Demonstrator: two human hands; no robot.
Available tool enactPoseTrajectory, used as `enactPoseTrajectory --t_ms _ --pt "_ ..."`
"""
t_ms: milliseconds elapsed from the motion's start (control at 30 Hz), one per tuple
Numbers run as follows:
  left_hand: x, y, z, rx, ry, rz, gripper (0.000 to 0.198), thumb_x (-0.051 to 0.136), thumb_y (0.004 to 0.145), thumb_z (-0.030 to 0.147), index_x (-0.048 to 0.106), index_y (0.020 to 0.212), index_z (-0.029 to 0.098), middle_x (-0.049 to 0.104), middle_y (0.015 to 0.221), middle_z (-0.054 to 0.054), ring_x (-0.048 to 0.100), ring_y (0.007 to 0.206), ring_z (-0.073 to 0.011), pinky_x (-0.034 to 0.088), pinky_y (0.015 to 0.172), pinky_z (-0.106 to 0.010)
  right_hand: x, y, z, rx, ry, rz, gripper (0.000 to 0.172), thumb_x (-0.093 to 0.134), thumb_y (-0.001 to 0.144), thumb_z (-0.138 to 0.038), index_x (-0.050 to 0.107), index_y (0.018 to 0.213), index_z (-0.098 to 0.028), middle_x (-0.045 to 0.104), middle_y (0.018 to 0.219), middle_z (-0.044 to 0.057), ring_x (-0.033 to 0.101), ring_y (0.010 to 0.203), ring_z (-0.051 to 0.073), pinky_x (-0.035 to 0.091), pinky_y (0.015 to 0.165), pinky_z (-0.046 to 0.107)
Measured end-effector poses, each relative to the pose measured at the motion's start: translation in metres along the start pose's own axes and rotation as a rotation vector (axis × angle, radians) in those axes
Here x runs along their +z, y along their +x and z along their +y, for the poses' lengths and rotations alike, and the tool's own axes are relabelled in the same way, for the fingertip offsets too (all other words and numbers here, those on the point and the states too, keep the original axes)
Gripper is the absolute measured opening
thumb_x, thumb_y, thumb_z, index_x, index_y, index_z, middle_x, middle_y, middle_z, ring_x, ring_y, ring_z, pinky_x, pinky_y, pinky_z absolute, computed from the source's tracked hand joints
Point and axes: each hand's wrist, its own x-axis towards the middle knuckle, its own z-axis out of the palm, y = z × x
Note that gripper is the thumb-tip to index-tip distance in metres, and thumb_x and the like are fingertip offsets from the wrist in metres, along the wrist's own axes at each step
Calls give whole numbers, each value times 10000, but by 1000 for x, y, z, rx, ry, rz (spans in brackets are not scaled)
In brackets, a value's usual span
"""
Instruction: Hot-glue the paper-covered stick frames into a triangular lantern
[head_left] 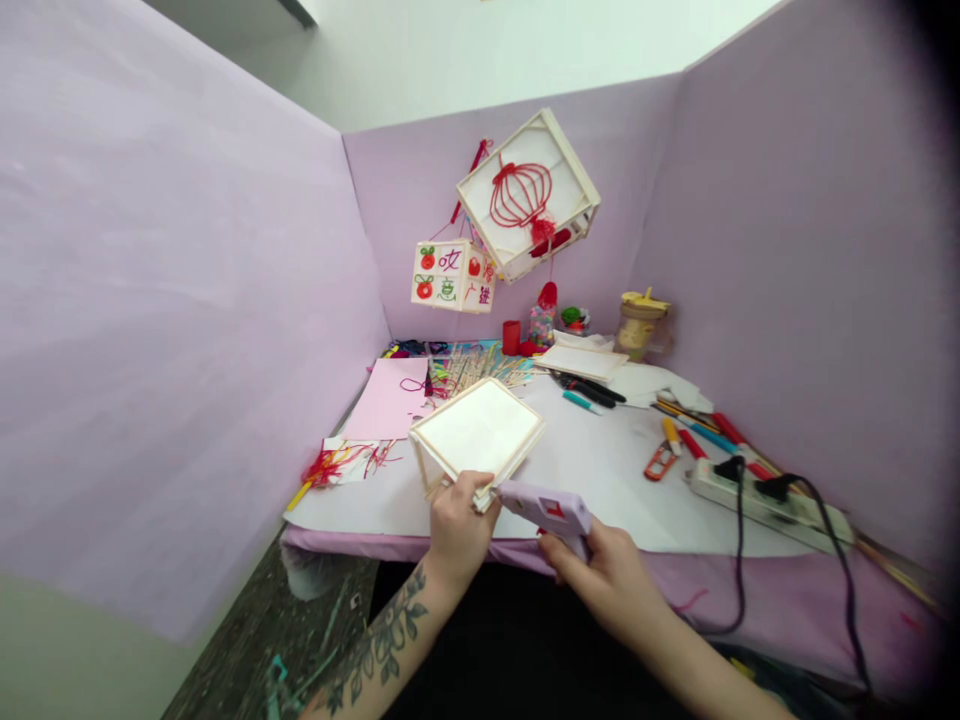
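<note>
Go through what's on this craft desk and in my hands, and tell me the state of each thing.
Left hand: gripping the lantern frame.
Lantern frame: held tilted above the table.
Right hand: holding the glue gun.
Glue gun: nozzle at the frame's corner.
Power strip: two plugs inserted.
Finished lanterns: hanging.

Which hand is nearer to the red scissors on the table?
Right. The right hand, holding the glue gun, is below-left of the red scissors; the left hand, holding the wooden frame, is farther left.
</note>
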Motion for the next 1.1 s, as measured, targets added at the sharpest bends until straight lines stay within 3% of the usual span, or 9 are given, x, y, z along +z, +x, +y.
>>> enactPoseTrajectory --t_ms 1100 --pt "-1 0 2 -19 36 1 83 635 822 238 620 895 200 696 734 -23 668 667 -195 530 616 -292 1 -1 0 -3 -15 -5 269 512 826 -416 590 742 -173 588 533 0 534 488 155 395 488 247"
